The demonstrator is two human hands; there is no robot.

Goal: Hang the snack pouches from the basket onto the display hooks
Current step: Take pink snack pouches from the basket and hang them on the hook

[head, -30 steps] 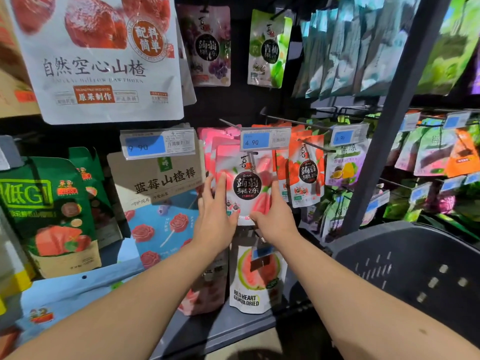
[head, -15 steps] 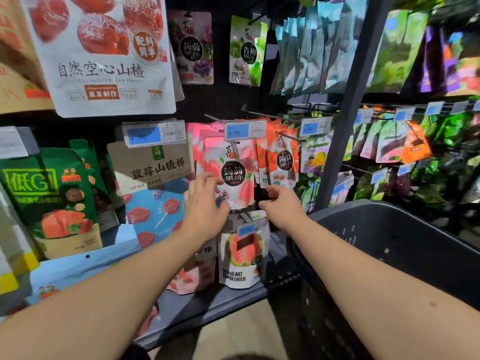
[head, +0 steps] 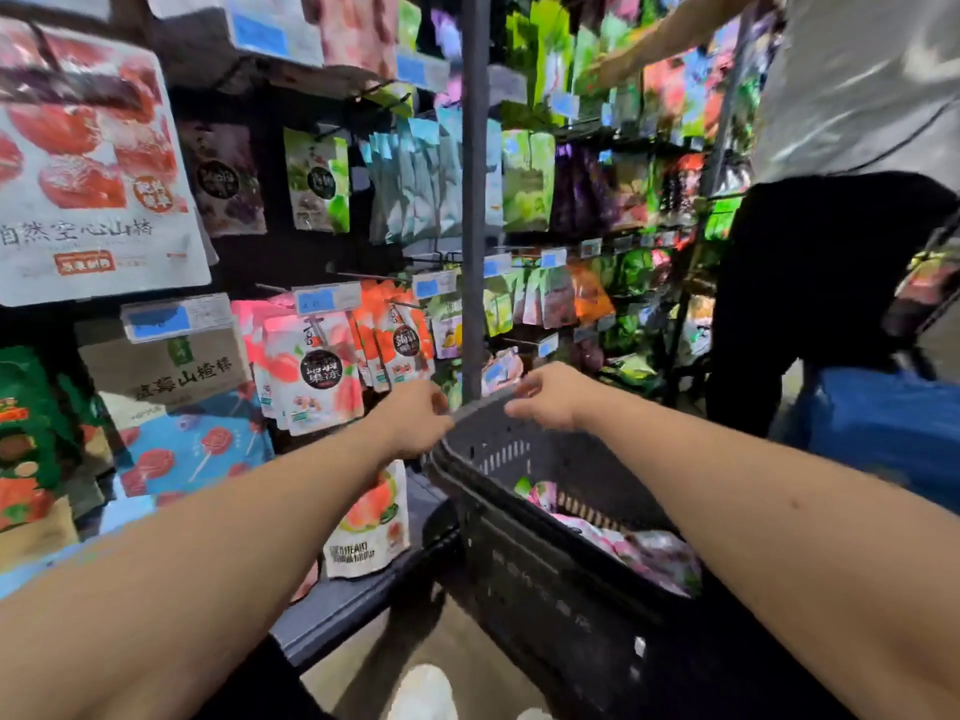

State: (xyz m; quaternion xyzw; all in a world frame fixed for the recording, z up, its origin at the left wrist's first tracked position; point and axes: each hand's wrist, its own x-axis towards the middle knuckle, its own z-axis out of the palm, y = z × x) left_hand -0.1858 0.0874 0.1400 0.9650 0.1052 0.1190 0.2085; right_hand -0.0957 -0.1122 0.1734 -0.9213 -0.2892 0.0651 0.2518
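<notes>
One display rack (head: 474,200) fills the wall behind and to the left of the basket (head: 498,454), hung with many snack packs. One other person (head: 831,252) stands beyond the basket's right side, an arm reaching up to the rack.

The single dark basket sits low, its far rim just under both hands. Left of the basket, one row of pink and white pouches (head: 317,371) hangs on a hook; the exact count is hidden behind the front pouch. Inside the basket lies a heap of pink pouches (head: 613,537), too blurred to count.

Two bare hands hover apart. The left hand (head: 415,423) is at the basket's left corner, fingers hidden, so its grasp cannot be told. The right hand (head: 545,397) is above the rim, released, fingers loosely curled and empty.
</notes>
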